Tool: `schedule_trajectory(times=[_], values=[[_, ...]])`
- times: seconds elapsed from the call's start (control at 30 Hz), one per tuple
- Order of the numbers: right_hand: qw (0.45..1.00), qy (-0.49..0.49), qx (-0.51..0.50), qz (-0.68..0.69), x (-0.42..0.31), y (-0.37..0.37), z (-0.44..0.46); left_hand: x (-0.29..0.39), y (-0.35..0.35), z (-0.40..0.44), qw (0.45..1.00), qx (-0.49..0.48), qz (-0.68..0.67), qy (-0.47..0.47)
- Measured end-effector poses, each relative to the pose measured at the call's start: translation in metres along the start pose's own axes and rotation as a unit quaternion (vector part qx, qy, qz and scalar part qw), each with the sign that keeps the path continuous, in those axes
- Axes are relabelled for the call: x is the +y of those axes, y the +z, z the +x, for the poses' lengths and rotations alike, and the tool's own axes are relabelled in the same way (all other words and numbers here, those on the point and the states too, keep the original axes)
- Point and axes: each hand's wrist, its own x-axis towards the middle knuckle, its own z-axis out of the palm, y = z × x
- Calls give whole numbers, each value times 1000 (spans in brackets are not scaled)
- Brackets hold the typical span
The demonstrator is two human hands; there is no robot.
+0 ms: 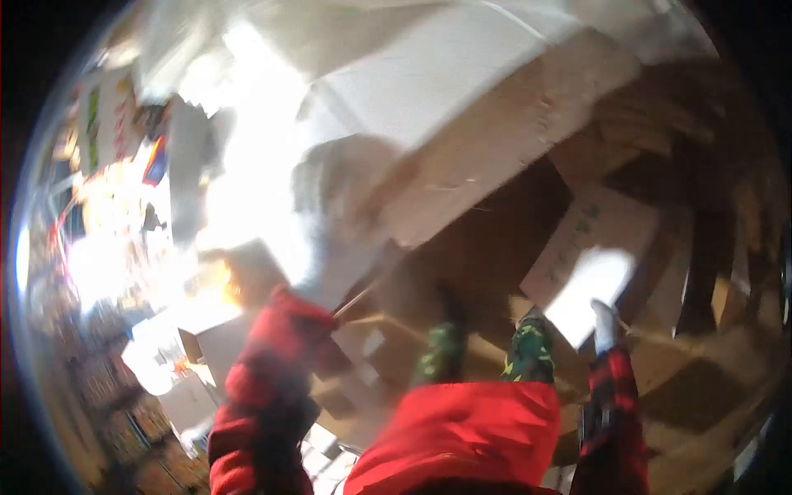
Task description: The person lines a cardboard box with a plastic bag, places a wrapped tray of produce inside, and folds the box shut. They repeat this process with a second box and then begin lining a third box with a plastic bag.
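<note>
My left hand, in what looks like a pale glove, is smeared by motion beside the edge of a large pale cardboard box. Its fingers cannot be made out. A red sleeve covers that arm. Lower right, my right hand, in a grey-white glove below a red-and-black checked cuff, has its thumb against a bright white sheet-like piece. Glare hides that piece's surface. Behind it lies a cardboard panel with dark handwritten marks.
Brown cardboard pieces lie around my feet and to the right. My camouflage trouser legs stand among them. At left are a white carton and blurred, brightly lit goods. Strong glare covers the upper left.
</note>
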Motion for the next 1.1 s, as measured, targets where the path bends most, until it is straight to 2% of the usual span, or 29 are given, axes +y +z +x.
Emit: schedule_trajectory(times=[0.03,0.07,0.13,0.2,0.23,0.27,0.3,0.33,0.37,0.4,0.43,0.47,0.5,0.53,0.57,0.6,0.67,0.7,0.73,0.77,0.8,0.83,0.87,0.9,0.93,0.97,1.03,1.07,1.1], values=[[999,9,28,14,-7,-13,-21,-7,2,0,1000,-7,-8,-1],[996,-44,68,41,13,-39,-31,-10,3,-1,1000,-9,-16,1],[970,-95,96,-200,-107,20,-183,-7,-8,0,996,15,-84,-15],[971,-205,67,-101,-139,63,-284,17,-21,1,977,16,-199,-74],[922,-363,-13,-136,-128,74,-327,30,-53,-8,960,-59,-260,-86],[876,-361,140,-287,-106,63,-347,52,-89,-22,933,-130,-322,-96],[870,-391,102,-283,-117,79,-376,84,-86,-58,891,-66,-448,-37],[863,-419,61,-277,-129,95,-405,94,-128,-87,796,-96,-598,14],[854,-445,18,-269,-141,111,-434,113,-161,-116,717,-45,-696,4],[759,-520,33,-390,-159,133,-461,121,-188,-136,623,0,-783,-2],[887,-396,-118,-207,-165,153,-470,102,-210,-143,621,16,-784,12],[935,-237,-263,-6,-171,173,-486,75,-242,-157,626,-2,-779,-46],[913,-303,-263,-66,-169,204,-508,56,-264,-174,627,-22,-772,-103],[820,-465,-211,-259,-169,237,-522,39,-266,-191,614,-3,-778,-131],[665,-602,-145,-417,-170,268,-530,20,-262,-214,566,11,-808,-166],[561,-653,-143,-487,-164,296,-533,-3,-253,-239,488,21,-848,-206],[418,-672,-252,-556,-137,331,-521,-57,-212,-304,225,40,-937,-266],[348,-673,-311,-574,-124,349,-516,-80,-250,-308,400,104,-839,-355],[353,-702,-302,-540,-143,369,-550,-103,-289,-312,548,125,-684,-466],[356,-722,-223,-550,-155,380,-549,-129,-248,-350,509,215,-710,-436],[360,-730,-148,-562,-161,383,-550,-148,-236,-370,588,273,-616,-447],[367,-725,-135,-567,-155,387,-537,-156,-257,-372,522,251,-658,-481],[417,-716,-131,-545,-145,396,-510,-174,-233,-392,567,202,-644,-473],[463,-706,-128,-519,-138,405,-494,-190,-198,-401,606,198,-612,-469],[457,-679,-147,-555,-134,417,-495,-201,-174,-403,643,196,-577,-464],[468,-695,-155,-523,-134,425,-493,-207,-169,-397,645,194,-581,-458],[478,-711,-158,-492,-146,435,-485,-219,-160,-382,579,234,-627,-465],[468,-711,-115,-513,-163,438,-492,-223,-152,-377,579,228,-630,-465],[456,-708,-72,-534,-173,439,-494,-226,-142,-373,555,225,-667,-443]])
